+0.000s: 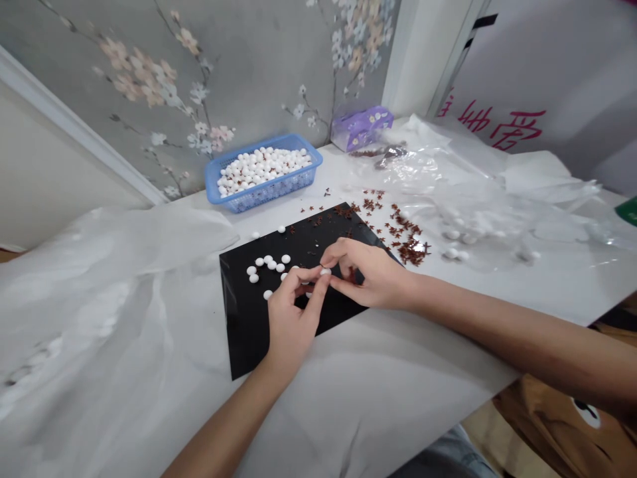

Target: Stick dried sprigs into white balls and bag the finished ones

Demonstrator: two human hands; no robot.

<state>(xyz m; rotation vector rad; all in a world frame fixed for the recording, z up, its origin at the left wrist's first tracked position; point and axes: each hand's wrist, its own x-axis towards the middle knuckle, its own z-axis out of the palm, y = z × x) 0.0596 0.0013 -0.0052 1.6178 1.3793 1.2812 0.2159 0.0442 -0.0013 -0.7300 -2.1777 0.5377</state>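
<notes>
My left hand and my right hand meet above a black sheet. A small white round bead sits at their fingertips, pinched by my left thumb and index finger. My right thumb and index finger curve close around it, and whatever they hold is hidden. Several loose white beads lie on the sheet's left part, just past my left fingers. Tiny reddish-brown star-shaped pieces are scattered along the sheet's far edge and heaped on the table, close to my right hand.
A blue plastic basket full of white beads stands against the floral wall. Crumpled clear plastic with several white beads covers the right side. White plastic sheeting lies on the left. A purple tissue box stands at the back.
</notes>
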